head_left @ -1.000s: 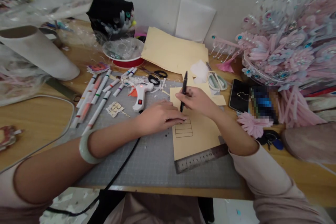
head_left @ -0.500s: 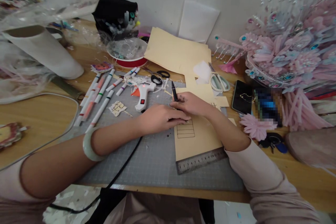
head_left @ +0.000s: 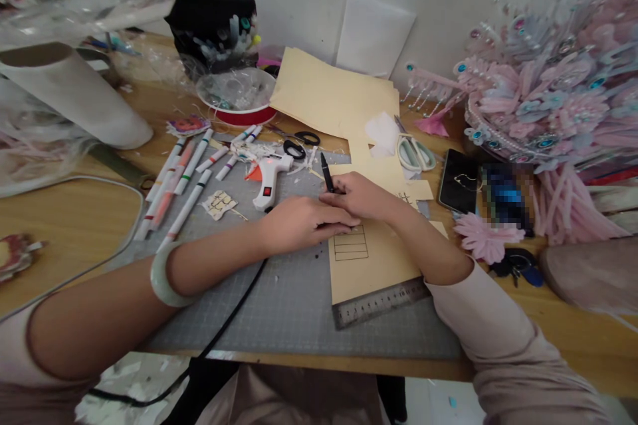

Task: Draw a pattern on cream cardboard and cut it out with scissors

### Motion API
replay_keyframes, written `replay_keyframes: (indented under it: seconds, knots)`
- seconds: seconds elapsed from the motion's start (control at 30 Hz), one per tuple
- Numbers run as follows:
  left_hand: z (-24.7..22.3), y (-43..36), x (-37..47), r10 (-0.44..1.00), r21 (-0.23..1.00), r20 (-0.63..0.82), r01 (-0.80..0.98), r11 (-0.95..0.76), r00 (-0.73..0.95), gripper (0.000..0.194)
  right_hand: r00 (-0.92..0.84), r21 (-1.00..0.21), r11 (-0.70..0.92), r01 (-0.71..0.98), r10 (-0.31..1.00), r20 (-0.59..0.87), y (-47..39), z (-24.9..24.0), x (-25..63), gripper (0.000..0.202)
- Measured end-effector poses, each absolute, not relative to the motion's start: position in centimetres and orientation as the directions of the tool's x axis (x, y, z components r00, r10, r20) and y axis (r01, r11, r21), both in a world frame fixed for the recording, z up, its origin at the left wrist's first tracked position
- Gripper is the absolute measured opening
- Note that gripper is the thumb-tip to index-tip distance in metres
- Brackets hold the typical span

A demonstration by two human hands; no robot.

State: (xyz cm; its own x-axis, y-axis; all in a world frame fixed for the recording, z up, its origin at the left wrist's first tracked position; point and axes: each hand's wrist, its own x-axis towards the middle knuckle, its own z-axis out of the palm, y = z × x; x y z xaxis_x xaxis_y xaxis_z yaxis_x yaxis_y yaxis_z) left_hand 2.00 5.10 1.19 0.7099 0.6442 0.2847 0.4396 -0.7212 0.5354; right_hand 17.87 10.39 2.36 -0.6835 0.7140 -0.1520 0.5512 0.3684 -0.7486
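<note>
My right hand (head_left: 356, 196) is closed around a black pen (head_left: 326, 171), whose upper end points up and away; the writing tip is hidden behind my fingers. Under both hands lies a tan card sheet (head_left: 379, 279) bearing a drawn black box split by lines (head_left: 350, 246). My left hand (head_left: 302, 222) rests flat with its fingers stretched to the card just above the box, touching or nearly touching my right hand. A steel ruler (head_left: 379, 301) lies along the card's near edge, partly beneath it.
A white glue gun (head_left: 270, 180) and markers (head_left: 184, 209) lie left of my hands on a grey cutting mat (head_left: 279, 319). Behind are black-handled scissors (head_left: 294, 148), pale green scissors (head_left: 409, 154) and tan sheets (head_left: 333, 93). A phone (head_left: 457, 180) and pink decorations (head_left: 543, 99) stand right.
The whole view has shifted slightly, so things appear a little further left. Both hands and the pen keep nearly the same place over the card.
</note>
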Motion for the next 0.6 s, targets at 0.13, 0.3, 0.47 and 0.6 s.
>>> replay_keyframes:
  seconds: [0.13, 0.3, 0.47, 0.6]
  knots:
    - [1.14, 5.09, 1.95, 0.627, 0.520, 0.310, 0.425, -0.741, 0.715, 0.019, -0.688, -0.742, 0.392, 0.544, 0.715, -0.126, 10.48, 2.38, 17.76, 0.026]
    - [1.14, 5.04, 1.91, 0.628, 0.508, 0.312, 0.434, -0.744, 0.712, 0.019, -0.677, -0.720, 0.410, 0.560, 0.727, -0.112, 10.49, 2.39, 17.83, 0.026]
    - [1.06, 5.08, 1.91, 0.626, 0.500, 0.305, 0.439, -0.747, 0.717, 0.020, -0.668, -0.683, 0.420, 0.597, 0.731, -0.135, 10.46, 2.40, 17.96, 0.028]
    - [1.16, 5.07, 1.90, 0.622, 0.489, 0.307, 0.442, -0.752, 0.720, 0.022, -0.667, -0.763, 0.352, 0.542, 0.732, -0.136, 10.70, 2.35, 18.28, 0.022]
